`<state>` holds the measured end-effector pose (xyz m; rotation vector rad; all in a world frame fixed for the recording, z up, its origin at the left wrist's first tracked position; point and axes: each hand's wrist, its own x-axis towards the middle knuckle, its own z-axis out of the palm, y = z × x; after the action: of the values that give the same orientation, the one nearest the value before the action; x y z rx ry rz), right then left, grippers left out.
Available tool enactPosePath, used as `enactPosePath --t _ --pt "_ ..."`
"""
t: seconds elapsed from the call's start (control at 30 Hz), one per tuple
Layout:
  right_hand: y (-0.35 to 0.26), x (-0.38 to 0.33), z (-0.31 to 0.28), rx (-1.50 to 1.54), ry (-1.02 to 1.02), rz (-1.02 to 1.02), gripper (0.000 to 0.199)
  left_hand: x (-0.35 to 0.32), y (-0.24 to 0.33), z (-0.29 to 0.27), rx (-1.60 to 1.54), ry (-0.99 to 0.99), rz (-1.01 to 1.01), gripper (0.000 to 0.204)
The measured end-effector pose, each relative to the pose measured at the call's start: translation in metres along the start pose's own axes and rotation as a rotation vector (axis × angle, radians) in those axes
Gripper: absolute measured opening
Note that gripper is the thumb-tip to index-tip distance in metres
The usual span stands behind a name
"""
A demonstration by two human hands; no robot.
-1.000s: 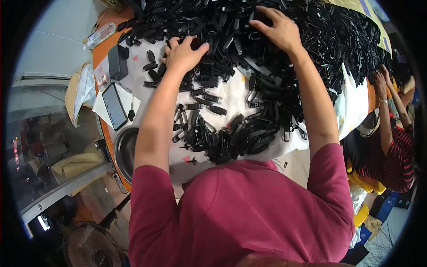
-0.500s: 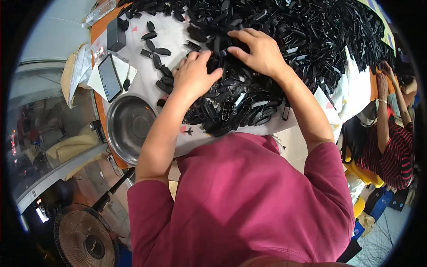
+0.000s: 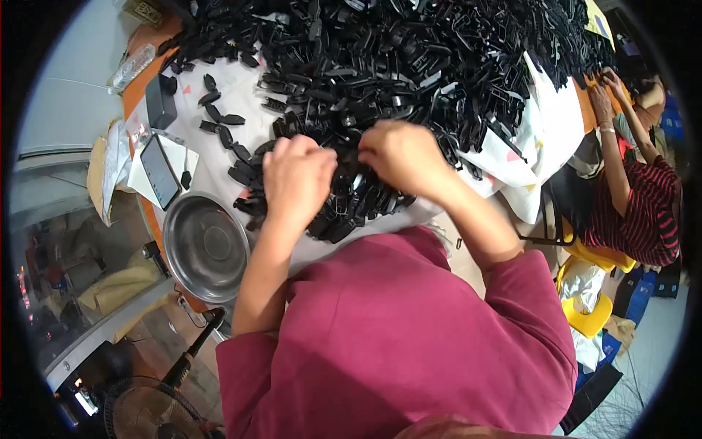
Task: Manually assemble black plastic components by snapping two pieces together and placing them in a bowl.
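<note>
A large heap of small black plastic clip-like pieces [image 3: 358,73] covers the table in front of me. At the heap's near edge my left hand [image 3: 296,175] is closed, fingers curled down among the pieces. To its right my right hand [image 3: 406,157] is closed too, its thumb and fingertips bent toward the pieces between the two hands. My fingers hide what they hold, if anything. Several loose black pieces [image 3: 224,135] lie in a curved line on the white cloth [image 3: 191,110], left of the heap.
On the left are a metal basin [image 3: 207,245], a phone [image 3: 159,172], a black box [image 3: 161,102] and a clear plastic bottle [image 3: 133,68]. A fan [image 3: 150,413] stands at the lower left. Another person [image 3: 632,212] in a striped top works at the right.
My spread hands have curled and drawn toward me, to the heap's near edge. The view has shifted, so more of the heap shows at the top.
</note>
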<state>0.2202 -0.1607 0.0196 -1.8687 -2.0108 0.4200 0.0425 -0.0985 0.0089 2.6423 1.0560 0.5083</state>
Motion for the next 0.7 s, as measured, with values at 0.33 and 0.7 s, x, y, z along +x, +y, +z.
enactPosePath --t 0.33,0.7 --pt "0.006 0.015 0.023 -0.207 0.111 0.170 0.025 -0.014 0.013 0.006 0.142 -0.043 -0.055 0.017" --pt "0.019 -0.003 0.003 1.141 0.253 0.487 0.020 -0.011 0.017 0.008 0.143 -0.064 -0.027 0.021"
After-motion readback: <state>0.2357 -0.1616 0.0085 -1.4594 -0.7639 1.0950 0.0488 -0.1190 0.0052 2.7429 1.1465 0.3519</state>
